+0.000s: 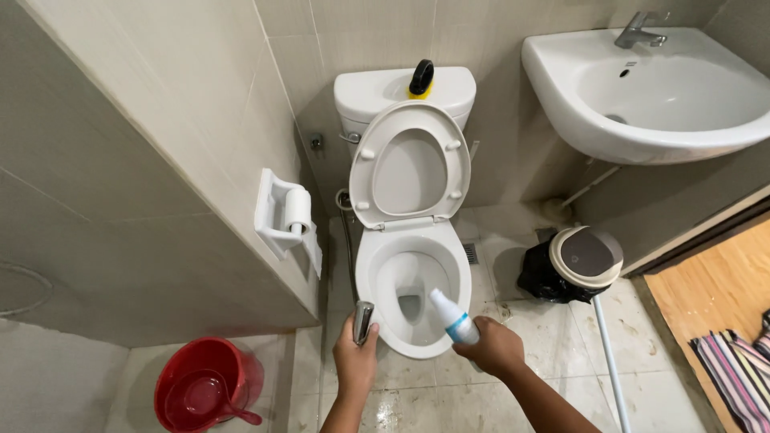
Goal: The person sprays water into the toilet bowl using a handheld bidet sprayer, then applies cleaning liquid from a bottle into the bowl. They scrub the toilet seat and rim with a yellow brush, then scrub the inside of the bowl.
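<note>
So it's a small tiled bathroom, beige wall tiles (144, 144) all round and a wet, scuffed tile floor (553, 361). Biggest fixture is the white wall-hung sink (722, 132) up in the right corner with a chrome faucet (639, 30) at the back. Next is the white toilet (413, 309) in the middle, seat and lid (410, 167) flipped up against the tank (385, 92), and a black and yellow scrubber (421, 78) sitting on top of the tank.

Bottom left there's a red bucket (210, 385) with a red dipper (210, 399) inside it. Right of the toilet, a black trash bin with a cream swing lid (585, 258), and a white pole (611, 361) leaning across the floor just in front of it. Striped rug (738, 373) on the wooden floor (714, 293) past the doorway at far right. Toilet paper holder (282, 215) on the left wall, roll still on it.

Now the hands. Right hand (499, 346) has its fingers wrapped tight around a white bottle with a blue label (452, 316), tipped nozzle-down over the front rim of the bowl. Left hand (355, 357) has fingers closed around a chrome bidet sprayer head (363, 321), held just beside the bowl's left edge; its hose (347, 240) runs up the wall side of the toilet. Nothing sits between either hand and the bowl.
</note>
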